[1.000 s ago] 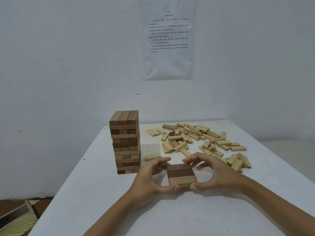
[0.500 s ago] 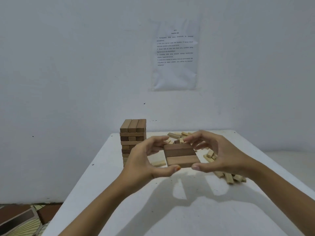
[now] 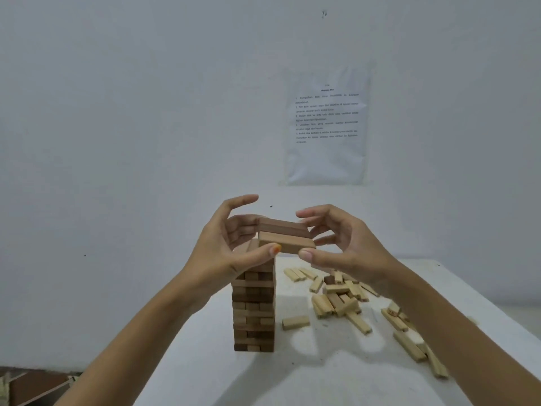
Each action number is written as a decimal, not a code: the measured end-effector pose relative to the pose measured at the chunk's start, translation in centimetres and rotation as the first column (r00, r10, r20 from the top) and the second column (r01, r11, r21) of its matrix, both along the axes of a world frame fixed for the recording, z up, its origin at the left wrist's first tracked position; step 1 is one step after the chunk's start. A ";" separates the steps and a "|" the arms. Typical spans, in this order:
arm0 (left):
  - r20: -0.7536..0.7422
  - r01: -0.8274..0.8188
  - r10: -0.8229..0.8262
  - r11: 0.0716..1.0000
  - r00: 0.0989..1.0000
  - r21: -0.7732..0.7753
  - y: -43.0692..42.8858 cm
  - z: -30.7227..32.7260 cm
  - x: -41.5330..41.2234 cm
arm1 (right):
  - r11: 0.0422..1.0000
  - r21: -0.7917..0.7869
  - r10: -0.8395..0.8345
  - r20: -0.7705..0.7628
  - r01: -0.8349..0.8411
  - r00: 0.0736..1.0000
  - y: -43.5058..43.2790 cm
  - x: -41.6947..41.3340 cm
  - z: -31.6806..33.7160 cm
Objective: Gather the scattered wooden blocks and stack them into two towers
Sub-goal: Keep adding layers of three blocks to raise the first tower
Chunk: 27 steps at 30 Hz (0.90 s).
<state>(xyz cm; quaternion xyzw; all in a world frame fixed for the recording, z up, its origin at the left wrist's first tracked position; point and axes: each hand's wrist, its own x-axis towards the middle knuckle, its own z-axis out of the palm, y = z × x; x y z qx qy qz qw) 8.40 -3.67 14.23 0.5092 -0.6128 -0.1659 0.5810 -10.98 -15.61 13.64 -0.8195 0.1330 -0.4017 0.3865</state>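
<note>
Spanning the foreground, the white bench (image 3: 292, 376) carries everything. Above it the left hand (image 3: 225, 250) and right hand (image 3: 348, 247) clamp a flat layer of brown blocks (image 3: 285, 237) between them, each with thumb on the near edge and fingers curled over the far side. The layer sits at the top of the dark tower (image 3: 254, 312), offset to the right; whether they touch is unclear. Behind and right lie scattered pale blocks (image 3: 339, 300). A printed sheet (image 3: 326, 127) hangs on the wall.

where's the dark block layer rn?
Head view, centre: the block layer is pinched between the left hand and the right hand, just over the top of the tower, left of the loose blocks.
</note>
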 end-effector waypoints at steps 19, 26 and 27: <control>-0.110 0.033 -0.016 0.988 0.994 0.152 -3.6 -3.0 6.4 | 0.988 0.048 -0.144 -0.030 0.145 0.989 -2.4 6.8 -3.1; -0.071 0.033 -0.022 0.987 0.997 0.155 -4.1 -3.5 6.6 | 0.990 0.061 -0.126 -0.069 0.130 0.990 -2.6 6.8 -3.2; -0.074 0.035 -0.024 0.987 0.997 0.154 -4.1 -3.5 6.5 | 0.990 0.062 -0.121 -0.073 0.125 0.990 -2.6 6.8 -3.3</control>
